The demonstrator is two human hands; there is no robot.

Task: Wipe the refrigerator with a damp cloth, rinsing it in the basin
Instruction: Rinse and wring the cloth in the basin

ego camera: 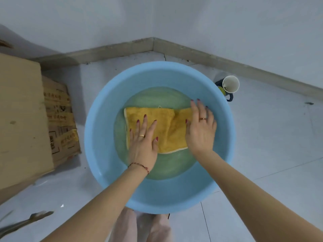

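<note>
A round light-blue basin stands on the floor in a room corner, holding shallow water. A yellow cloth lies spread flat in the water. My left hand presses flat on the cloth's left part, fingers apart. Over the cloth's right edge rests my right hand, palm down with fingers spread. Neither hand grips the cloth. No refrigerator is in view.
Cardboard boxes stand left of the basin. A white cup on a dark object sits at the basin's far right. A metal bar lies at the lower left. My feet show under the basin's near rim.
</note>
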